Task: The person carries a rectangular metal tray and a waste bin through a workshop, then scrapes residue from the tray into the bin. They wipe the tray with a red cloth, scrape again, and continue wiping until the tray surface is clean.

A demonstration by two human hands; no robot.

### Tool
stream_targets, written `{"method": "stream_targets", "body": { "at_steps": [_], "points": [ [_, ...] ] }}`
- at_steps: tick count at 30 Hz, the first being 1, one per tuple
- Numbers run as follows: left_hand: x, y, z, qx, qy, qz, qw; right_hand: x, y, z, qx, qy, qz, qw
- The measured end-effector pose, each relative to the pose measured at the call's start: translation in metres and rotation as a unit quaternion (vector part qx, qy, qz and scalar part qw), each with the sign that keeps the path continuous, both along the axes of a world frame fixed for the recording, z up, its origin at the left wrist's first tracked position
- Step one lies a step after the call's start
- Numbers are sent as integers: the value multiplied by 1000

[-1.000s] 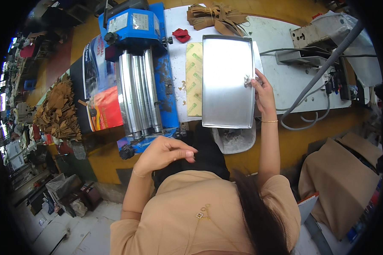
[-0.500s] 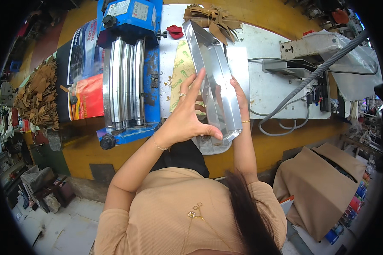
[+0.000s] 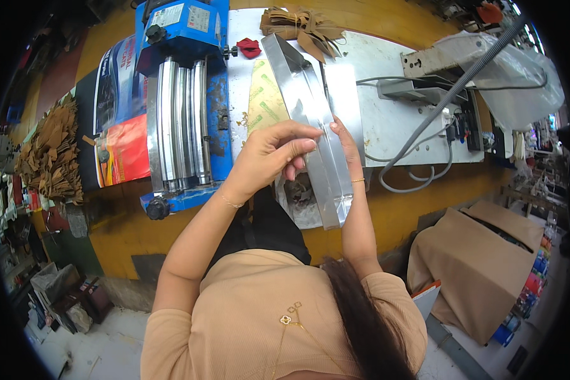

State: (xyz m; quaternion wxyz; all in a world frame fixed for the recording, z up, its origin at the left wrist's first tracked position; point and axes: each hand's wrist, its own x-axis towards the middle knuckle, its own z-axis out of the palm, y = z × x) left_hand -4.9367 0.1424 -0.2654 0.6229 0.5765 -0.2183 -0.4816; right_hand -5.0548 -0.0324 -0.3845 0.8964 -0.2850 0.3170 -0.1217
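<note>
A long, shallow shiny metal tray (image 3: pixel 328 161) stands tilted in front of me, its far end resting over the table. My right hand (image 3: pixel 349 149) grips its right side, the thumb over the rim and the other fingers hidden behind. On the tray's left side my left hand (image 3: pixel 275 154) has its fingers drawn together, thumb close to the index fingertip, which reaches over the tray's edge. Whether anything small sits between those fingertips cannot be made out. Left of the tray lies a patterned yellowish sheet (image 3: pixel 264 95) on the table.
At left stands a blue machine (image 3: pixel 216 120) with steel rollers (image 3: pixel 182 126). Brown strips (image 3: pixel 297 24) and a red scrap (image 3: pixel 249 48) lie at the back. A grey hose (image 3: pixel 453 104) and cables cross the white table (image 3: pixel 386 120) at right. Brown scraps (image 3: pixel 52 149) are heaped far left.
My left hand has come off its spread hold on the tray's side and drawn its fingers together near the rim. The tray has turned slightly; my right hand still holds it.
</note>
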Motion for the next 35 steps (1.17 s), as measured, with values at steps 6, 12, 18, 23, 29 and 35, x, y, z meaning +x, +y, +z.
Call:
{"method": "stream_targets", "body": {
  "at_steps": [6, 12, 18, 23, 29, 35],
  "points": [
    [-12, 14, -3, -35, 0, -15, 999, -23, 30, -2, 64, -41, -56, 996],
    [-29, 31, -6, -75, 22, 15, 997, -53, 53, -6, -9, -59, -86, 994],
    [-39, 54, -17, -21, 72, -74, 994, -97, 97, -10, -6, -69, -175, 982],
    [-50, 71, -31, -14, 97, -133, 986, -132, 132, -13, -38, -42, -205, 977],
    [-44, 96, -22, -118, 167, -65, 977, -158, 159, -20, 8, -52, -276, 960],
    [-41, 113, -6, -88, 225, -152, 958, -170, 155, -16, 3, -57, -270, 961]
  ]
}}
